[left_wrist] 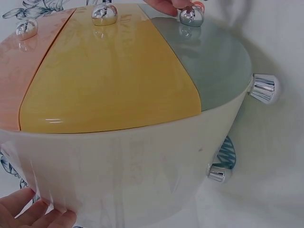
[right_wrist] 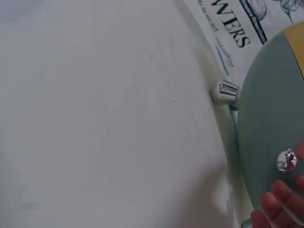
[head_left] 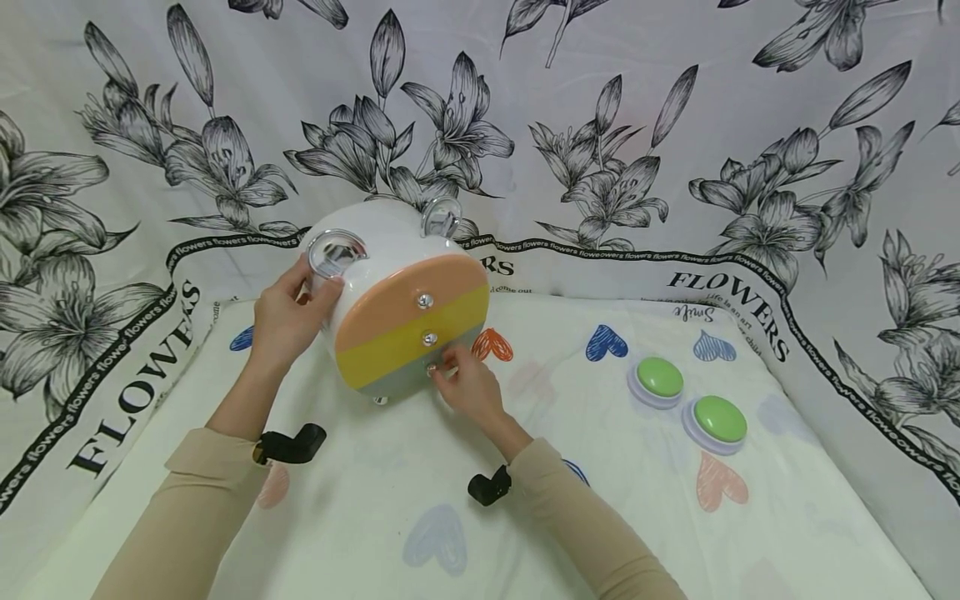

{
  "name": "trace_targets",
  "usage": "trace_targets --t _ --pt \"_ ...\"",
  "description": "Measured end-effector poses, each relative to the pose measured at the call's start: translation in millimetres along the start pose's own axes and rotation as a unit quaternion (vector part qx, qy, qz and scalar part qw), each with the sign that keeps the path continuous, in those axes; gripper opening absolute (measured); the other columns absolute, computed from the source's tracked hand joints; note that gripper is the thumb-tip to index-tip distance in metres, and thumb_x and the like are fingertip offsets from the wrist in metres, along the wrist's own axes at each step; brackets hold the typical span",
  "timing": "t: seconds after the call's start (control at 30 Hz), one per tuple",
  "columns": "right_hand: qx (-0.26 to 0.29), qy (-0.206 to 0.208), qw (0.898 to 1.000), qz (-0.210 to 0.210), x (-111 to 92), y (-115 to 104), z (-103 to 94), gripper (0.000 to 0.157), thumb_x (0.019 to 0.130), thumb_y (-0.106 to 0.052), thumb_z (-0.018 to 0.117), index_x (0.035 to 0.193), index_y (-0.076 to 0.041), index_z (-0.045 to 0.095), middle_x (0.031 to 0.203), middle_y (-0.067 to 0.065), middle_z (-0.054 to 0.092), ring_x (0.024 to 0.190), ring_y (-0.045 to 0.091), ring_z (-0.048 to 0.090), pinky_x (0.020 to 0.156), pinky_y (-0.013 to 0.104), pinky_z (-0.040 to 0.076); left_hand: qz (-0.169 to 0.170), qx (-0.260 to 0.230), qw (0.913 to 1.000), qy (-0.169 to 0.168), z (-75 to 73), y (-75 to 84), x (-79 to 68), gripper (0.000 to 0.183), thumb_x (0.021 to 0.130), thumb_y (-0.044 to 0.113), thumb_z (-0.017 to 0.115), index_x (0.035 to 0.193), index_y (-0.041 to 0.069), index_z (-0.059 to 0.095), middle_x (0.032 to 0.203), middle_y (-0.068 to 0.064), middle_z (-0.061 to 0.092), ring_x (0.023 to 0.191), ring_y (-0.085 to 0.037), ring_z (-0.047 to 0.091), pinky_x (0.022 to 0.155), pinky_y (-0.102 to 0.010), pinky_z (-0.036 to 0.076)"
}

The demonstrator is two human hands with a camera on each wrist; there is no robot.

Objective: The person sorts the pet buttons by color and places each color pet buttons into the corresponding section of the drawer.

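A white rounded drawer box (head_left: 386, 233) leans tilted over the table, with orange, yellow and grey-green (head_left: 397, 381) front panels, one silver knob on each. My left hand (head_left: 291, 321) holds its left side beside a silver ear-shaped fitting (head_left: 336, 252); in the left wrist view its fingers (left_wrist: 31, 211) lie against the white wall. At the grey-green panel my right hand (head_left: 474, 387) pinches the lowest knob (left_wrist: 191, 16). The right wrist view shows that hand's fingers (right_wrist: 280, 202) around the same knob (right_wrist: 287, 160). All three panels look flush with the front.
Two green push buttons (head_left: 660, 377) on pale bases stand to the right, the nearer one (head_left: 720, 418) beside the other. Heart-printed white cloth (head_left: 360, 517) covers the table. Behind it hangs a flower-printed curtain (head_left: 540, 167). Short silver feet (left_wrist: 265, 89) stick out from the box's underside.
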State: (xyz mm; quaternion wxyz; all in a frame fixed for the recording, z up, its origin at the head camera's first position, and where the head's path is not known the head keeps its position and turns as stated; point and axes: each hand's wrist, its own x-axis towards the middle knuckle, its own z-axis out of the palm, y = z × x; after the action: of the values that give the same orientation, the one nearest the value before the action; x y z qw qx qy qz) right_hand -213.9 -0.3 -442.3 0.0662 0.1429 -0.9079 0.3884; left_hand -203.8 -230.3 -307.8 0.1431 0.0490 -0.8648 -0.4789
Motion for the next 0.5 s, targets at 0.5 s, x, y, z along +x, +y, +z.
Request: trace_targets --t 0.5 --pt "-0.015 0.008 1.000 0.005 0 2 16.0 0.021 0.082 -0.031 0.066 0.091 -0.016 0.053 0.086 -0.005 0.067 0.067 0.008 0.061 0.050 0.019 0.042 -0.009 -0.004 0.9999 -0.004 -0.4 2.0 -1.3 0.068 0.086 0.052 0.053 0.143 0.021 0.035 0.151 0.003 0.023 0.137 -0.023 0.025 0.105 -0.041 0.036"
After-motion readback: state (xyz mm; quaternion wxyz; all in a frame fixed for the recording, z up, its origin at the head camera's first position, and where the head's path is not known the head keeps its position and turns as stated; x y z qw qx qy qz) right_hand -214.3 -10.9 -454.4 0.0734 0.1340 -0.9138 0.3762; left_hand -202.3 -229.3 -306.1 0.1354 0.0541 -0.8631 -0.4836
